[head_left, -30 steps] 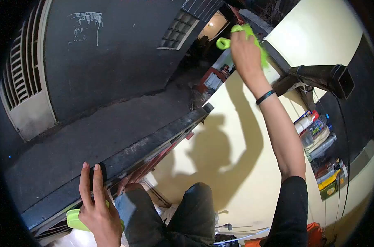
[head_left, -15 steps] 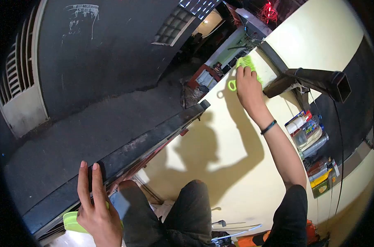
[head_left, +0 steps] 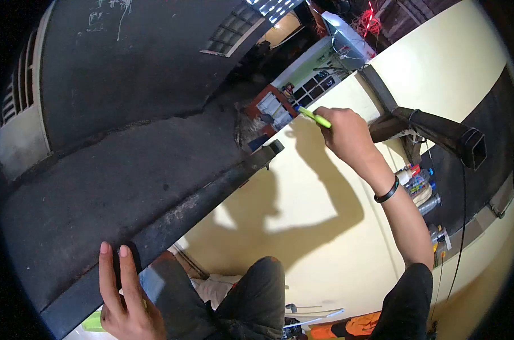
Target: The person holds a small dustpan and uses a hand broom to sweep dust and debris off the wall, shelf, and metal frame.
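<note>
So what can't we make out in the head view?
All head view:
Right hand: fingertip grip on green tool, hidden by the hand.
Left hand: wrist cut off by bottom edge.
Green item: mostly hidden by left hand and rail.
Wall marks: top edge.
Bottles: labels too small.

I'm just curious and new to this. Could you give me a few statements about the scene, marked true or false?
1. The right hand grips a green object. True.
2. The left hand is a closed fist. False: two of its fingers are stretched out.
3. A shadow falls on the pale wall. True.
4. The wristband is on the left wrist. False: it is on the right.
</note>
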A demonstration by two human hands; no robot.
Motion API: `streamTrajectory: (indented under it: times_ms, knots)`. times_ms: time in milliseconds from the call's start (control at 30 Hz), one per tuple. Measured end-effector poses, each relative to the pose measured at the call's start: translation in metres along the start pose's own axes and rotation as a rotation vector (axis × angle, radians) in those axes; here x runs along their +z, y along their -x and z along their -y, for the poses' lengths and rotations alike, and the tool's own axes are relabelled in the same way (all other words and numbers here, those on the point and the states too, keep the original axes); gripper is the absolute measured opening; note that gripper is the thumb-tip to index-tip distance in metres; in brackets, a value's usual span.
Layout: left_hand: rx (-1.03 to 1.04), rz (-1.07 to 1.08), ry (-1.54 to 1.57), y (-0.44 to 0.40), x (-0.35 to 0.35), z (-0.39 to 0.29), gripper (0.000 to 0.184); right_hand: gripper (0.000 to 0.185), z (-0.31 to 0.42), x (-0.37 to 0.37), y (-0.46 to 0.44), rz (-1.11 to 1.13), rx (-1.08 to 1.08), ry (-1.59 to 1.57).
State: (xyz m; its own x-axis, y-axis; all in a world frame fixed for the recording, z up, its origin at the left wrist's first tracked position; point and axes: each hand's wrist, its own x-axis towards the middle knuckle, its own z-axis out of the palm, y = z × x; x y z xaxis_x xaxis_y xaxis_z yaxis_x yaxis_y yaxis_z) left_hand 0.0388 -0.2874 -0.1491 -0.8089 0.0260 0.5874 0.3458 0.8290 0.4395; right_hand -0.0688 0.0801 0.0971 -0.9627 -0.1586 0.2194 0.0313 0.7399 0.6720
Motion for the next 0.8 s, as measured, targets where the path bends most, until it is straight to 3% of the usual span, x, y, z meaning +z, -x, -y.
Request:
streamTrajectory:
  times_ms: [100, 167, 233, 367, 433, 533, 667, 800]
  knots:
    - [0.007, 0.033, -0.002, 0.001, -0.003, 0.002, 0.043, 0.023, -0.005, 0.000, -0.009, -0.064, -0.056, 0.181]
    - [-0.007, 0.062, 0.008, -0.001, -0.010, -0.001, 0.044, 0.029, -0.035, -0.001, -0.020, 0.073, -0.076, 0.331]
    - [-0.116, 0.152, 0.068, -0.006, -0.023, -0.009, 0.043, 0.036, -0.059, -0.010, -0.020, 0.138, 0.012, 0.032]
    - [-0.173, 0.194, 0.112, -0.004, -0.023, -0.009, 0.047, 0.029, -0.077, -0.030, 0.000, -0.065, -0.018, 0.130]
    - [-0.037, 0.140, -0.009, 0.000, -0.013, 0.000, 0.045, 0.026, -0.077, -0.035, 0.005, -0.134, 0.000, 0.190]
    - [-0.023, 0.065, 0.063, 0.002, -0.007, 0.003, 0.046, 0.010, -0.022, -0.029, 0.000, -0.043, -0.003, 0.587]
    - [-0.003, 0.032, 0.066, -0.001, -0.006, -0.001, 0.045, 0.013, 0.069, -0.024, -0.002, 0.173, 0.030, 0.659]
    - [-0.005, 0.005, 0.067, 0.000, -0.004, -0.003, 0.050, 0.015, 0.038, 0.014, -0.038, 0.080, -0.006, 0.767]
